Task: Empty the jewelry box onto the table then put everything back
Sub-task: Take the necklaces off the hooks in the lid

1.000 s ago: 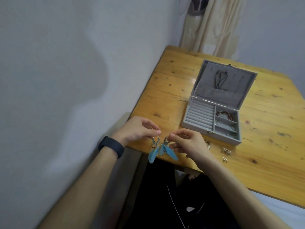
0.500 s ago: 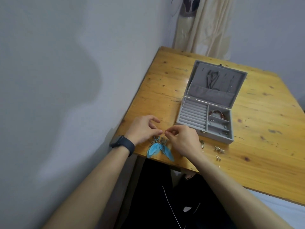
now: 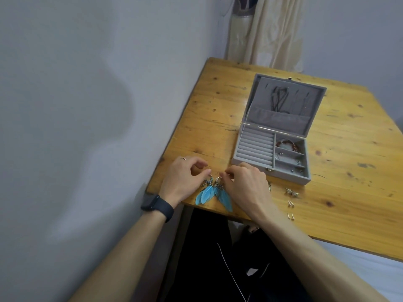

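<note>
Where the wooden table [image 3: 218, 110] met the grey wall [image 3: 87, 105], the left hand [image 3: 183, 177] and right hand [image 3: 246, 184] pinched the blue feather earrings [image 3: 205, 194] lying at its near edge; the jewelry box [image 3: 283, 175] stood open behind, a cream curtain [image 3: 266, 29] beyond.

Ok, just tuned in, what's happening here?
A person holds a pair of blue feather earrings at the table's near edge, the left hand pinching one hook, the right hand the other. The grey jewelry box stands open behind them, a beaded bracelet still inside. Small studs lie on the table right of the hands.
</note>
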